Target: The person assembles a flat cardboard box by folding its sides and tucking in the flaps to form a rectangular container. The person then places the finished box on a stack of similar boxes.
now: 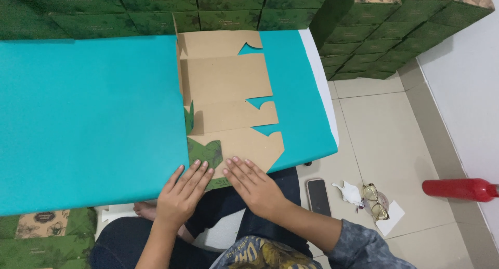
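Observation:
A flat brown cardboard box blank [228,97] with green leaf-printed flaps lies unfolded on a teal-covered table [88,118]. My left hand [183,193] rests flat with fingers spread on the blank's near green flap [204,152] at the table's front edge. My right hand [253,181] presses flat beside it on the brown near panel. Neither hand grips anything.
Stacks of folded green boxes [374,35] line the far side and right. More green boxes [41,232] sit at lower left. On the tiled floor lie a phone [318,196], crumpled tissue [351,192], glasses [375,200] and a red bottle [460,189].

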